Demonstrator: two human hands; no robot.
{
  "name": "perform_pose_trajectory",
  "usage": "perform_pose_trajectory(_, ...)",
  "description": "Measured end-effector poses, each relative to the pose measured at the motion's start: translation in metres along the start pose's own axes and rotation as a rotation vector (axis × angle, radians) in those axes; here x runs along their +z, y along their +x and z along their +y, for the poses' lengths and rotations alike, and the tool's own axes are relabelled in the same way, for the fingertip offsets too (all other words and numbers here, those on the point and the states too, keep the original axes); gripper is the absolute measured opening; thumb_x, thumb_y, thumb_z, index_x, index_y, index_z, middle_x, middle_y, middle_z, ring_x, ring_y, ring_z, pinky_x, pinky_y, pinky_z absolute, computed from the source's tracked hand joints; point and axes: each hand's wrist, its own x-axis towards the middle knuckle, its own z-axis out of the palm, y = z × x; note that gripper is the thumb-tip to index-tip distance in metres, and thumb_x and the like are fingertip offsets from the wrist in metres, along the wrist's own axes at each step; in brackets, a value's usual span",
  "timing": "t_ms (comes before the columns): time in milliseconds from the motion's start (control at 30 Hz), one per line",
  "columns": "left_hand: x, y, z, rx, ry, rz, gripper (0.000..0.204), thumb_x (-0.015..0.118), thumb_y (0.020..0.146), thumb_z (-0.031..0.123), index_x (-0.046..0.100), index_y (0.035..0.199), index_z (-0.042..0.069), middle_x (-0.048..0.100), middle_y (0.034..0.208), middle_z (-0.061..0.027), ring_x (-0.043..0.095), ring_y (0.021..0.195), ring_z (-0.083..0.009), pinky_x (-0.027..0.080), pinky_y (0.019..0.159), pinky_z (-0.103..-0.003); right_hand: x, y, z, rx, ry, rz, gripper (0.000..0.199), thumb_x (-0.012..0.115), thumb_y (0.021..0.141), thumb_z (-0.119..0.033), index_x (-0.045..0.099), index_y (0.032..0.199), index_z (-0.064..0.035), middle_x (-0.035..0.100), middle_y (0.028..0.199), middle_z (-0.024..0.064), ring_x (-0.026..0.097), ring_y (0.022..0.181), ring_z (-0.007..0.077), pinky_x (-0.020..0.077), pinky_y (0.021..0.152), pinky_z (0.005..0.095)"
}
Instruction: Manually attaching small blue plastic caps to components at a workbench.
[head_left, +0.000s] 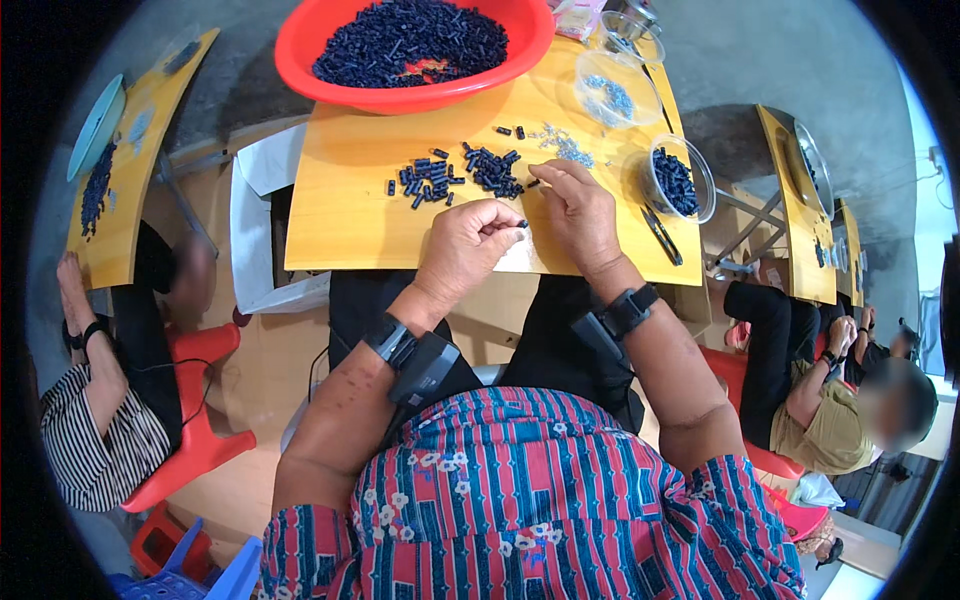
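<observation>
Black and plastic-looking: sits gripped as one small stubby black piece [523,225] between the pinched thumb and forefinger of the bare left hand [462,243], closed down to its width, over the near edge of the yellow wooden-looking tabletop [345,235]. Shows only at the right side of that pinch, facing the bare right hand [582,215], just beside it and slightly farther up the table. Curls there with loosely bent fingers, close to the heap of short black cylinders [492,170] and just short of the scattered small clear parts [568,148]; cannot tell whether holding anything, with the right thumb mostly hidden. Remains hard to read, too, for the pinched piece's long axis, mostly covered. Loses the red plastic basin's [400,98] far rim beyond the upper edge.
</observation>
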Motion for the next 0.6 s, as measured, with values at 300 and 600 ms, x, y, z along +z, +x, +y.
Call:
perform_pose_trajectory(300, 0.002, -0.001, -0.001, 0.004, 0.015, -0.018, 0.008, 0.071, 0.088, 0.003, 0.069, 0.094, -0.002, 0.069, 0.085, -0.0011, 0.061, 0.077, -0.0045, 0.051, 0.07, -0.022, -0.001, -0.002, 0.003, -0.049, -0.294, -0.219, 0.011, 0.064, 0.084, -0.006, 0.066, 0.094, -0.0074, 0.062, 0.088, 0.0128, 0.064, 0.082, 0.0333, 0.0546, 0.071, 0.0407)
perform_pose_trajectory(600, 0.002, 0.001, -0.003, 0.019, 0.077, -0.019, 0.007, 0.071, 0.088, 0.002, 0.069, 0.094, -0.002, 0.069, 0.084, -0.0008, 0.061, 0.075, -0.0043, 0.051, 0.069, -0.021, -0.007, -0.023, 0.009, -0.123, -0.253, -0.22, 0.012, 0.064, 0.084, -0.01, 0.057, 0.092, -0.006, 0.057, 0.088, 0.0141, 0.061, 0.083, 0.034, 0.0524, 0.071, 0.0439)
